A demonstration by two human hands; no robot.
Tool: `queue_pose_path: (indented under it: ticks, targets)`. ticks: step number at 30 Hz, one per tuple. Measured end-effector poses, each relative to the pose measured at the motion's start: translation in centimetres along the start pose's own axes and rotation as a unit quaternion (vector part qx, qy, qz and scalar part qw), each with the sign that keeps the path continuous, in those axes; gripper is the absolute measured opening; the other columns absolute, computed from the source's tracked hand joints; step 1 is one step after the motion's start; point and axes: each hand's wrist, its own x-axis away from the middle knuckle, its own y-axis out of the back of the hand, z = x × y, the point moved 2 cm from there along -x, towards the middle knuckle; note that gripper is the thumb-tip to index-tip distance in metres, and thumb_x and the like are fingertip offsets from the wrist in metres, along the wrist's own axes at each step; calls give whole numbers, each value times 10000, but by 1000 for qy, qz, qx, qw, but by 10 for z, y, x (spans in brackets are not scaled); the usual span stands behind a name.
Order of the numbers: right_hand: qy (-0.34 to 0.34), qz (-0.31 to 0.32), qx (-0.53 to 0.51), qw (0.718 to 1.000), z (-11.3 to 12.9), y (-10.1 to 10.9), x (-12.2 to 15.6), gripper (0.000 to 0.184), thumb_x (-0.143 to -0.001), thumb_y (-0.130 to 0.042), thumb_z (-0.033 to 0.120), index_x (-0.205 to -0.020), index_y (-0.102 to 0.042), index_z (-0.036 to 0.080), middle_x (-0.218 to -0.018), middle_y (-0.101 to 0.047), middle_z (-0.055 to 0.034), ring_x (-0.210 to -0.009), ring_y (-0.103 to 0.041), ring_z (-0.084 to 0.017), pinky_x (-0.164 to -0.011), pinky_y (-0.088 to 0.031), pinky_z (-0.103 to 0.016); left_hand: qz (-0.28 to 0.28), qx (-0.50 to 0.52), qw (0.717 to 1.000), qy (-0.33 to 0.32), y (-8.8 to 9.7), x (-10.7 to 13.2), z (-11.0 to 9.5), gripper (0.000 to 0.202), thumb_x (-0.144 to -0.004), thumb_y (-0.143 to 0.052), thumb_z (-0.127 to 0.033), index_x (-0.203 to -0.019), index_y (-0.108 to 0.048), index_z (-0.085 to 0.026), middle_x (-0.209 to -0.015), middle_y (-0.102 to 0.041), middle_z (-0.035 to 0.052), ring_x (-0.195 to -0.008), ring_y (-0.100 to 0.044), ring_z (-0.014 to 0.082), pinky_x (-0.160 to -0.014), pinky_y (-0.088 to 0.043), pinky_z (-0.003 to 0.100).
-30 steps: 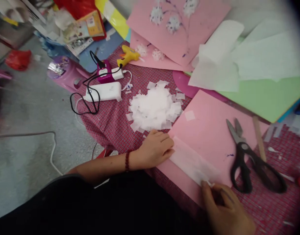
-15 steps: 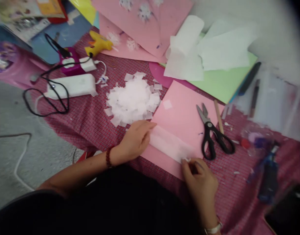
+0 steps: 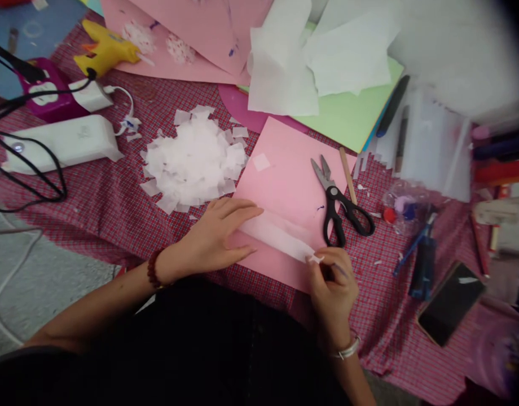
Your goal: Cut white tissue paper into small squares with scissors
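Observation:
A strip of thin white paper lies across a pink sheet in front of me. My right hand pinches the strip's right end between thumb and fingertips. At the other end, my left hand rests with fingers stretched out and thumb apart, its fingertips at the strip's left end. Black-handled scissors lie on the pink sheet, blades slightly parted, just above my right hand. A heap of small white paper squares sits beyond my left hand, and one loose square is on the pink sheet.
Back left are a yellow glue gun, a white power bank-like box and black cables. White paper sheets lie on green paper at the back. A wooden stick, a cutter and a phone are rightward.
The view has shifted right, bringing the phone into clearer sight. My left hand's fingers have spread apart over the strip's left end. My right hand keeps its pinch on the paper strip.

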Motion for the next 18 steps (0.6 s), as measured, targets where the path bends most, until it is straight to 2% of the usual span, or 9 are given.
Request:
queue_pose_path:
  ticks: [2, 4, 9, 13, 18]
  targets:
    - [1, 9, 9, 1000, 1, -1, -2, 138, -870, -623, 171, -750, -568, 210, -768, -601, -14, -747, -588, -187, -666, -469, -329, 34, 6, 999, 10, 2, -5, -1, 633, -799, -688, -239, -1378, -439, -176, -1374, -511, 136, -1286, -458, 271, -1091, -372, 455]
    - [-2, 22, 23, 1000, 2, -2, -4, 149, -875, -611, 173, -738, -563, 209, -748, -602, -12, -728, -592, -182, -658, -471, -322, 44, 14, 998, 38, 2, -10, 0, 661, -795, -669, -194, -1403, -412, -167, -1370, -511, 136, -1272, -470, 258, -1083, -391, 438]
    - [-34, 25, 82, 996, -3, -5, -1, 117, -867, -611, 218, -752, -601, 197, -689, -617, 4, -600, -570, -156, -579, -446, -279, 17, 62, 991, 117, -1, -14, 5, 493, -839, -573, -135, -1328, -506, -134, -1013, -646, 66, -900, -604, 172, -851, -512, 342]
    - [-48, 27, 128, 990, -4, -7, -3, 146, -872, -615, 272, -759, -636, 182, -664, -639, 2, -515, -530, -138, -526, -408, -263, -8, 97, 987, 127, -5, -15, 7, 438, -852, -521, -87, -1285, -546, -145, -871, -637, 16, -759, -583, 123, -731, -496, 271]
    - [-60, 31, 132, 989, -1, -8, -9, 185, -884, -610, 305, -746, -624, 182, -664, -635, 4, -506, -515, -125, -516, -399, -253, -32, 79, 990, 109, -5, -25, 6, 418, -872, -501, -76, -1281, -542, -150, -913, -642, 26, -797, -595, 126, -751, -498, 273]
